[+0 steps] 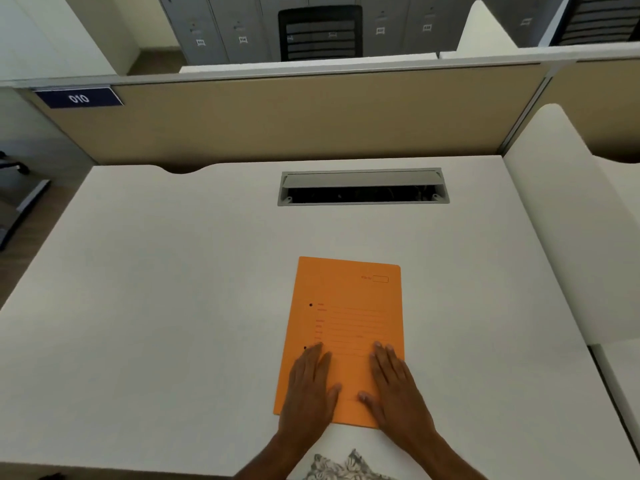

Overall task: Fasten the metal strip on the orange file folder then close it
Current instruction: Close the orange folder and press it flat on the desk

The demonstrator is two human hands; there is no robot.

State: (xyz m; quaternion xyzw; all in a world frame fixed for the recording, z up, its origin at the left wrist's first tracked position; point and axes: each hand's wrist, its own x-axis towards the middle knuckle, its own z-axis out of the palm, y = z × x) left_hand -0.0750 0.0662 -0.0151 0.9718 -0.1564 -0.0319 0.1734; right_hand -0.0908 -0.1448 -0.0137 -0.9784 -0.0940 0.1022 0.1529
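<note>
The orange file folder [349,313] lies shut and flat on the white desk [173,289], near the front edge, its printed cover facing up. Two small dark holes show along its left margin. My left hand [308,389] rests palm down on the folder's lower left part, fingers flat and slightly apart. My right hand [394,386] lies palm down on the lower right part in the same way. Neither hand grips anything. The metal strip is hidden inside the folder.
A grey cable tray opening [362,187] is set into the desk behind the folder. A tan partition [294,116] closes off the back, and a white divider [561,220] stands along the right side. A black chair [320,31] stands beyond the partition.
</note>
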